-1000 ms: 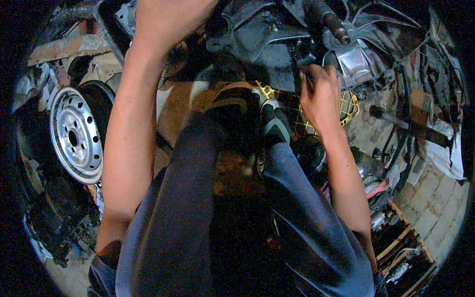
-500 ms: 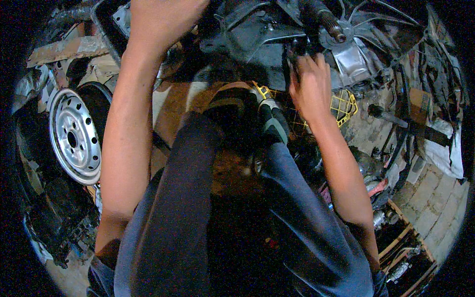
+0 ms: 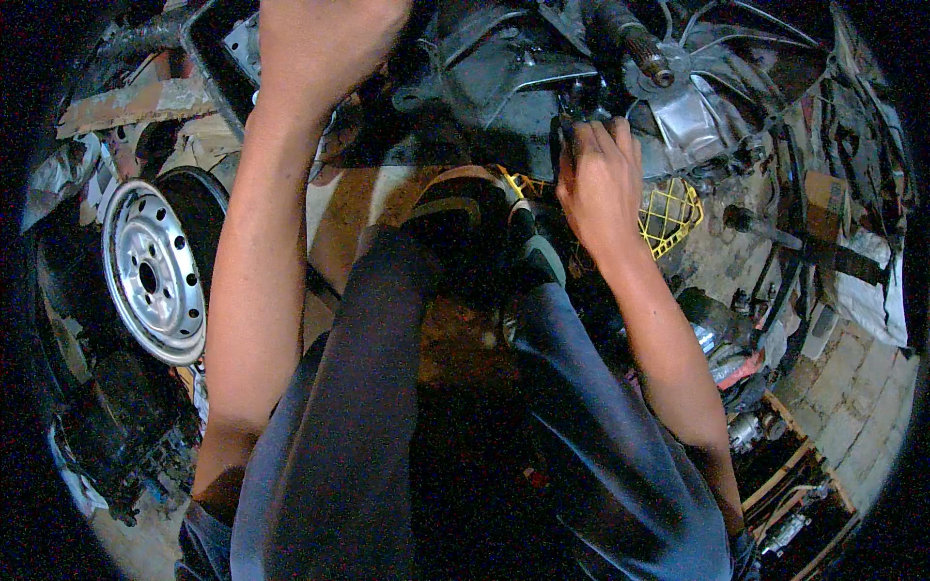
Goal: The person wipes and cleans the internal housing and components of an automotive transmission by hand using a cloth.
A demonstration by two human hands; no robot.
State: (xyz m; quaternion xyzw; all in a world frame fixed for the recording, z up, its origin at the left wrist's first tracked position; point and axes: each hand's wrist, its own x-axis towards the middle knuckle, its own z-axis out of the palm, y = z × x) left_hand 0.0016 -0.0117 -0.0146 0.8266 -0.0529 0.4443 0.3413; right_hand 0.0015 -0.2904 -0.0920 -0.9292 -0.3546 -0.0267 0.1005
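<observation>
A dark cast-metal gearbox housing with ribbed walls fills the upper middle. A splined shaft sticks out of its bell-shaped opening toward me. My right hand is at the housing's near side, below and left of the shaft. Its fingers are curled around a dark, narrow part, whose kind I cannot make out. My left hand reaches up past the housing's left side. The picture's upper edge cuts off its fingers, so what they touch is hidden.
A silver steel wheel rim stands at left, beside my left forearm. A yellow plastic crate lies beyond my right forearm. At lower right is a wooden-edged box of metal parts. My knees and a shoe are between my arms.
My right hand has shifted slightly down toward me, its fingers still curled at the dark part. The left hand stays at the top edge. The view has moved a little.
</observation>
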